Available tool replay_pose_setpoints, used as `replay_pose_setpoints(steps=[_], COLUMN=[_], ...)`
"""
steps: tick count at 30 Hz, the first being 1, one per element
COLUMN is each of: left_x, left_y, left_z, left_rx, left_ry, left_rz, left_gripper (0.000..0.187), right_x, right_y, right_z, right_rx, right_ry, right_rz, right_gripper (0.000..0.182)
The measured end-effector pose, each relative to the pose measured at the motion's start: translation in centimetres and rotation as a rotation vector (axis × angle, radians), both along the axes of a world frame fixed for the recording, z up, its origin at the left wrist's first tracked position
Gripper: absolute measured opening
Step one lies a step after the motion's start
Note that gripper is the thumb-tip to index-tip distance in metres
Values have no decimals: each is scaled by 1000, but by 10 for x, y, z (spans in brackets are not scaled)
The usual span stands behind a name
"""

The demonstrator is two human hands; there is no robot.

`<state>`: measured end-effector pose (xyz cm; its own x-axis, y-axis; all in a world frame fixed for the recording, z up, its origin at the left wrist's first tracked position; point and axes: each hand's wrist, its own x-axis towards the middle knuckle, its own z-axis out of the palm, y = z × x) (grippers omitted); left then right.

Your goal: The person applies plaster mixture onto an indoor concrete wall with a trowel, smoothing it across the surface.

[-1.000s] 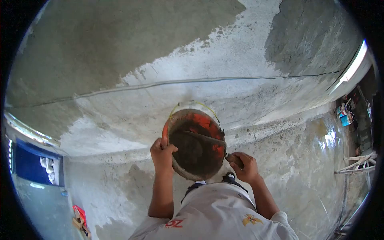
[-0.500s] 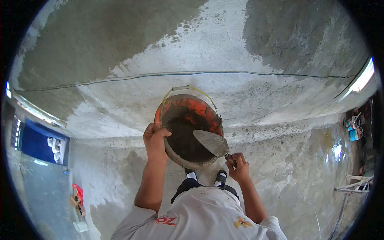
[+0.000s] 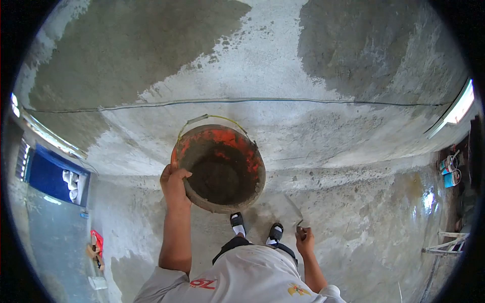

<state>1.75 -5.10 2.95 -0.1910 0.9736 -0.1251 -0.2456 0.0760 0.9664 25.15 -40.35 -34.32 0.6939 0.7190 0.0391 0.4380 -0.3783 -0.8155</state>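
My left hand [image 3: 175,185] grips the left rim of an orange-red bucket [image 3: 255,166], thumb over the edge. Grey mortar [image 3: 214,177] coats the inside and lies at the bottom, and the wire handle [image 3: 222,117] stands up on the far side. Lower right of the bucket, my right hand [image 3: 304,241] is closed around the handle of a trowel [image 3: 293,206], whose blade is seen nearly edge-on and points up and left, apart from the bucket.
Ahead is a wall [image 3: 262,55] with patches of darker plaster and a cable [image 3: 242,100] across it. Blue buckets [image 3: 451,179] and a metal frame [image 3: 448,243] stand at right. A red item [image 3: 97,243] lies at left. My sandalled feet [image 3: 275,233] are below.
The trowel has come out of the bucket and down to the right, its blade turned edge-on. My left hand and the bucket have shifted left.
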Motion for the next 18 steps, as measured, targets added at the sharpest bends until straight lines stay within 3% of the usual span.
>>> replay_pose_setpoints(steps=[1,3,4,7,11,13,15,18], left_x=[-5,-3,-1,11,24,32,44,51], left_y=[2,2,2,4,9,11,9,10], left_z=[-3,-1,-1,-2,-9,-8,0,15], left_rx=[-8,-12,6,40,33,38,44,8], left_ry=[-36,-60,-50,-48,-85,-75,-72,33], left_rz=[-8,-30,-33,-63,-122,-133,-126,-66], left_gripper=[28,27,26,22,23,23,23,22], right_x=[7,24,31,49,49,47,40,33], right_y=[4,24,37,83,131,144,138,101], right_z=[8,64,87,177,223,187,140,46], right_rx=[0,99,252,387,333,280,353,222], right_ry=[-7,661,799,943,1083,1094,1154,1280], right_rz=[-1,-108,-40,276,604,628,543,360], right_gripper=[27,21,21,41,54,56,57,56])
